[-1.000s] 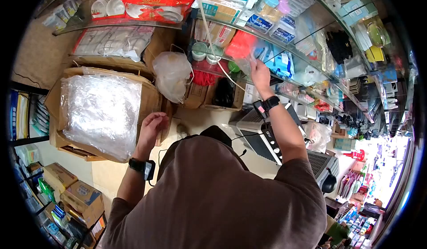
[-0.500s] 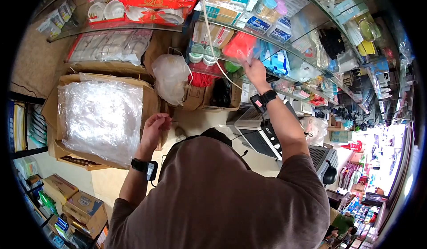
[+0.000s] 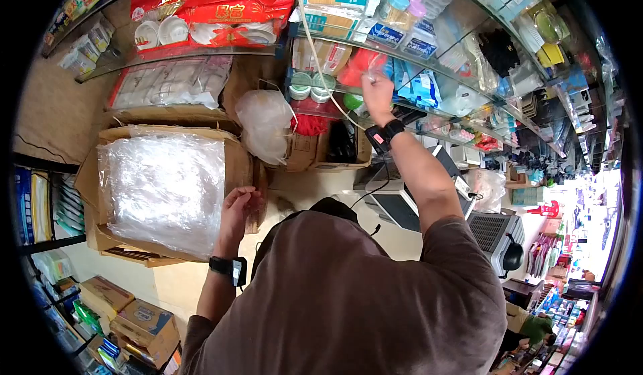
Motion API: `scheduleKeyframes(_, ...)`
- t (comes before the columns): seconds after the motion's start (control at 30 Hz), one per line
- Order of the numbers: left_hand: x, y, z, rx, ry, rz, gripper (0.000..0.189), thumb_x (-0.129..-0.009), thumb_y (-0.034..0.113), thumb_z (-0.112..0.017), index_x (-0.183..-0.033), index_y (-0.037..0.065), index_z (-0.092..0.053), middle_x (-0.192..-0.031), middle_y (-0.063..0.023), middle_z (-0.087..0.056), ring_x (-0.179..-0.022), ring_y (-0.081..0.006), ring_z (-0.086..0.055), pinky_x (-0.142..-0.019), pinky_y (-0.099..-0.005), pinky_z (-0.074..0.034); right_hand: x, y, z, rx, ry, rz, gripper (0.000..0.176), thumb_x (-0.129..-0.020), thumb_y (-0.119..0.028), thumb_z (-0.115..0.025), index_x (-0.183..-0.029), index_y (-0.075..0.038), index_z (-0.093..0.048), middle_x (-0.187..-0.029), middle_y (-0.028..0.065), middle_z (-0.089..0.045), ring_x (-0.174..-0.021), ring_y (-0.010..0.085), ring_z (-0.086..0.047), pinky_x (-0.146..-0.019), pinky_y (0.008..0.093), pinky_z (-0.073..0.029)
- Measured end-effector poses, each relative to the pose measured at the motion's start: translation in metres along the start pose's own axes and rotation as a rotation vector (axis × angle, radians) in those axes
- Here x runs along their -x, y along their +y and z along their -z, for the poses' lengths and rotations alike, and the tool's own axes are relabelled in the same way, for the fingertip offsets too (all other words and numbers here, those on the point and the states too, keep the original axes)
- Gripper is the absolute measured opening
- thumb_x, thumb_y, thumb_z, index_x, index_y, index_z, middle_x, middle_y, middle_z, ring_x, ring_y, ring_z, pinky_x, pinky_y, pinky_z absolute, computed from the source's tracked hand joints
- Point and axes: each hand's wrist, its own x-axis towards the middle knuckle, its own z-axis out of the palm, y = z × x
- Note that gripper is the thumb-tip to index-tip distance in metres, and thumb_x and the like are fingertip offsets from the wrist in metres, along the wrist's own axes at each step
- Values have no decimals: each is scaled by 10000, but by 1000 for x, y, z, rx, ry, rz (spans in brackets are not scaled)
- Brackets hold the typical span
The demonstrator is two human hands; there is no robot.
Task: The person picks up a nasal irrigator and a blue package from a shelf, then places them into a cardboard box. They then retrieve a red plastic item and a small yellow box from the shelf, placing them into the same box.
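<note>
My right hand [image 3: 378, 92] is raised to a glass shelf, its fingers closed on the clear wrapping of a red package [image 3: 360, 65]. The package lies on the shelf between a cardboard box [image 3: 321, 54] and blue packets [image 3: 416, 83]. Below it stand white tubs with green lids [image 3: 301, 85]. My left hand [image 3: 238, 204] hangs low with its fingers curled together, beside an open carton [image 3: 236, 167] that holds a clear plastic-wrapped bundle [image 3: 164, 191]. Whether anything small is between those fingers cannot be seen.
A translucent white bag [image 3: 263, 126] hangs between the carton and the shelves. A grey appliance [image 3: 494, 237] stands on the floor at my right. Cardboard boxes [image 3: 142, 318] are at the lower left. Another person [image 3: 534, 328] is far off at the lower right.
The red package has gone back deeper onto the shelf with my right hand. The view has shifted, so the carton and my left hand appear further right and lower.
</note>
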Motion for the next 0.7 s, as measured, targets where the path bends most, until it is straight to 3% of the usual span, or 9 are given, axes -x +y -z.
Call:
scheduleKeyframes(0.13,4,-4,12,17,2,-14,199,-1003,135,-557,-1140,25,-651,-1030,-98,-709,-925,-205,-695,-856,-347,-562,7,-31,-9,-83,-187,-158,251,-843,-211,-690,-747,10,-618,-689,195,-627,-611,323,-632,-584,424,-474)
scheduleKeyframes(0.23,2,-2,15,-21,-18,-24,207,-1003,146,-563,-1145,25,-652,-1039,-99,-711,-924,-204,-695,-856,-347,-559,17,-39,-17,-88,-263,-100,210,-848,-174,-703,-866,20,-626,-675,170,-632,-594,229,-621,-578,366,-478)
scheduleKeyframes(0.37,0,14,-1,-103,-26,-19,224,-1006,149,-560,-1166,22,-652,-1058,-96,-714,-943,-198,-694,-864,-337,-550,28,-48,-25,15,-259,83,203,-821,-160,-691,-826,9,-578,-780,206,-632,-740,394,-640,-666,489,-499)
scheduleKeyframes(0.4,2,22,-12,-140,-39,-18,231,-1009,145,-554,-1178,21,-651,-1065,-95,-713,-954,-195,-692,-868,-333,-548,29,-62,-16,52,-298,130,182,-803,-130,-679,-842,14,-574,-845,223,-635,-835,428,-632,-738,516,-495)
scheduleKeyframes(0.57,-10,63,-72,-269,-204,-50,269,-1031,152,-538,-1250,29,-637,-1089,-80,-709,-1005,-178,-678,-889,-308,-530,40,-58,-7,122,-280,156,171,-796,-113,-682,-838,12,-573,-868,222,-639,-869,434,-624,-798,519,-487)
scheduleKeyframes(0.7,-50,87,-136,-357,-513,-128,356,-1050,215,-544,-1376,75,-561,-1162,-51,-676,-1036,-175,-665,-900,-309,-524,43,-56,8,77,-382,82,193,-792,-105,-684,-884,17,-566,-923,232,-640,-938,447,-614,-861,520,-481)
